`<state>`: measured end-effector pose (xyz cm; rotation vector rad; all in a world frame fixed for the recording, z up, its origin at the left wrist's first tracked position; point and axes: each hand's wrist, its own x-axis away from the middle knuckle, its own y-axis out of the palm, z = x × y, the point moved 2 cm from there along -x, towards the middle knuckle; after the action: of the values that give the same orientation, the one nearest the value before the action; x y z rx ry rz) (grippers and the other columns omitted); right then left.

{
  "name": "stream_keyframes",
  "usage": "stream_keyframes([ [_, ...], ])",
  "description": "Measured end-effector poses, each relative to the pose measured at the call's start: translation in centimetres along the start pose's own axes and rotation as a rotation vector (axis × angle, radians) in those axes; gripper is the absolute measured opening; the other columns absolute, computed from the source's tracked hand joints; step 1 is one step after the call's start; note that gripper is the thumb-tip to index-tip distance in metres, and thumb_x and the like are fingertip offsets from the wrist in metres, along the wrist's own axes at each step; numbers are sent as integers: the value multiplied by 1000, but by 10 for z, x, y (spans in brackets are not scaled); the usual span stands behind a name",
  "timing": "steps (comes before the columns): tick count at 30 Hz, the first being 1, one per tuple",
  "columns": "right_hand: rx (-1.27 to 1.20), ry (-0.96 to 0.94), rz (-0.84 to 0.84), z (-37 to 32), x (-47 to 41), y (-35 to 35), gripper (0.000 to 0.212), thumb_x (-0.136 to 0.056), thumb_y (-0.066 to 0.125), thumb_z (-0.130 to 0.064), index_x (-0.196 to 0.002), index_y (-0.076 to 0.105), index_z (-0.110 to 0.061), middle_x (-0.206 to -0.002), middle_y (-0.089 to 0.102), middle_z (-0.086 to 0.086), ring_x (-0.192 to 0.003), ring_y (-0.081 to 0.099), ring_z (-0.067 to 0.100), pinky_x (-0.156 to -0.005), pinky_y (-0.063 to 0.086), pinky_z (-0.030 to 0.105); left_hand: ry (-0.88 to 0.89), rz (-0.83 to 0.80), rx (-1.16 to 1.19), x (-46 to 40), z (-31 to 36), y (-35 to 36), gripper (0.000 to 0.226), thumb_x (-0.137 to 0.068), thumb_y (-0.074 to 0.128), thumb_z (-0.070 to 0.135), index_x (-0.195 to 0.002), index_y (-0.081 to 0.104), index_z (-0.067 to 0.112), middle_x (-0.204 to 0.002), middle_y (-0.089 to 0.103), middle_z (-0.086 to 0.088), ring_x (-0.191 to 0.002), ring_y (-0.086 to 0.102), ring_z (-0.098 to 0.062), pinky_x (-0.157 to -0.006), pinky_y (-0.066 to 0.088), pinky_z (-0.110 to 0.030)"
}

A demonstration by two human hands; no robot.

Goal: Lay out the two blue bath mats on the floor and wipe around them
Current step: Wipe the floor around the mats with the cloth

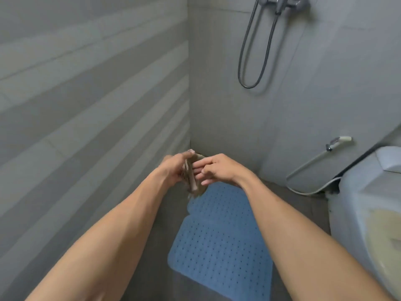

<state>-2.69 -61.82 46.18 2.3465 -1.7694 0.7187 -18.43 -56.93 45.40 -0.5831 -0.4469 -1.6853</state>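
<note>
Two bare arms reached forward over blue bath mats on a grey bathroom floor [165,268], a brownish cloth [192,180] bunched between the hands.

The near mat [219,253] — perforated, rounded at the corners — lay flat on the floor beside the toilet [368,203]; the far mat [217,197] lay just beyond it, its near edge overlapping or touching the first, its far end hidden behind the hands. Above it the left hand [174,167] had its grip closed on the cloth, while the right hand [217,168] pressed loosely curled fingers against the fabric — whether it truly grasped could not be told. A spray hose [312,164] hung on the right wall, a shower hose [256,51] looped in the corner.
</note>
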Motion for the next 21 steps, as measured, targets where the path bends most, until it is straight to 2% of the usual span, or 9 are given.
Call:
stream_keyframes([
  [3,-31,68,229,34,-6,0,39,-87,51,8,-112,74,-12,-108,76,7,-97,74,14,-83,62,35,60,12,-165,-21,-7,-5,13,-93,65,21,-91,66,8,-77,64,-9,-60,59,-19,-63,50,-29],
  [6,107,118,424,71,-15,-5,49,-84,71,-10,-129,64,-26,-126,67,-3,-107,67,12,-86,60,38,110,-71,-285,-40,-18,1,17,-96,61,26,-89,64,11,-76,62,-8,-55,57,-16,-44,47,-20],
  [8,134,108,392,88,-22,-2,72,-81,79,-19,-144,48,-33,-144,52,-8,-123,57,13,-94,53,35,132,-134,-335,-55,-31,5,22,-96,60,32,-90,65,12,-78,61,-10,-61,57,-20,-46,48,-21],
  [10,173,116,295,104,-35,2,78,-80,81,-23,-147,43,-36,-150,45,-9,-131,49,15,-103,45,37,121,-194,-308,-72,-48,8,26,-94,61,38,-89,65,13,-76,62,-10,-69,58,-22,-59,50,-30],
  [12,244,174,211,129,-58,5,51,-81,80,-31,-128,61,-32,-134,62,-6,-118,62,16,-101,49,40,92,-221,-277,-90,-67,3,34,-86,70,46,-87,66,12,-72,66,-6,-67,62,-23,-63,53,-34],
  [14,266,206,159,157,-82,12,23,-84,77,-38,-101,72,-24,-104,76,0,-95,71,16,-92,54,40,48,-239,-291,-114,-96,-6,49,-67,85,48,-94,68,12,-81,75,-4,-73,71,-22,-69,59,-36],
  [17,289,212,131,211,-118,31,20,-90,71,-43,-89,68,-23,-84,73,-2,-77,69,14,-70,53,29,18,-168,-316,-161,-156,-21,53,-54,94,25,-98,68,14,-92,76,-10,-86,74,-29,-80,61,-47],
  [19,269,218,115,254,-145,46,20,-90,70,-44,-89,67,-24,-85,73,0,-76,71,17,-70,57,32,31,-58,-341,-194,-201,-32,34,-66,88,16,-93,69,12,-88,74,-7,-83,71,-26,-81,60,-43],
  [21,222,226,74,302,-174,64,17,-88,73,-40,-87,67,-25,-85,75,1,-78,73,19,-73,61,34,35,16,-376,-227,-251,-42,24,-77,82,21,-94,68,13,-85,71,-1,-80,68,-20,-76,57,-38],
])
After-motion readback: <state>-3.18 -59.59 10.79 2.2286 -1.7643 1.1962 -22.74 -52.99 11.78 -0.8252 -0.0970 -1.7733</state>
